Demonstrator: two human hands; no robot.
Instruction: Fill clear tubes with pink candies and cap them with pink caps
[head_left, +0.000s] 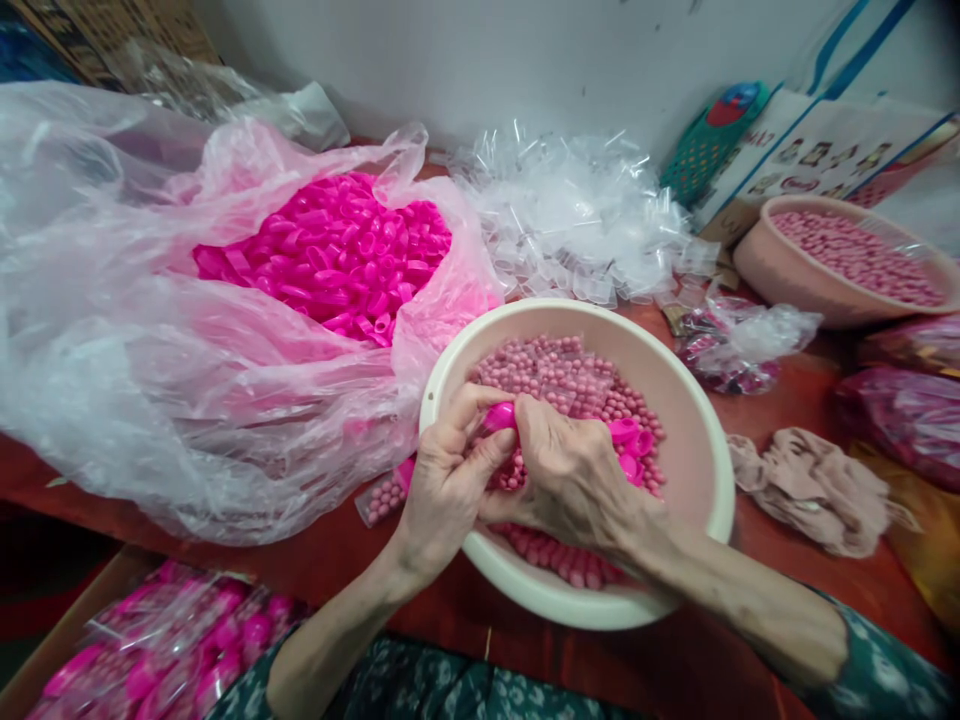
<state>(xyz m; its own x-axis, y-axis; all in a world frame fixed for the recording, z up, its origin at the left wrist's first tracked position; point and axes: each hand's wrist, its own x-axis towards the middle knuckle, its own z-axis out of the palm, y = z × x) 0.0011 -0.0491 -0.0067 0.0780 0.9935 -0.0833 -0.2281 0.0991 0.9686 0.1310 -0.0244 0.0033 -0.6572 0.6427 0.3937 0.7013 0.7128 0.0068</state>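
Observation:
Over a cream basin [712, 470], my left hand [450, 470] pinches a bright pink plastic cap [499, 416] between thumb and fingers. My right hand [574, 465] is closed right beside that cap, fingertips touching or nearly touching it; what lies within its fingers is hidden. Pink beads [525, 365], some in small clear packets, fill the bottom of the basin. Several more pink caps [634, 440] rest on the beads just past my right hand. A small packet of beads [381, 498] lies on the table by my left wrist.
A large plastic bag [187, 400] lies open at left with many pink caps [337, 250]. Clear plastic sleeves [577, 220] are heaped behind the basin. At right are another basin [757, 250] of beads and a crumpled cloth [817, 490]. Filled packets [180, 640] sit low at left.

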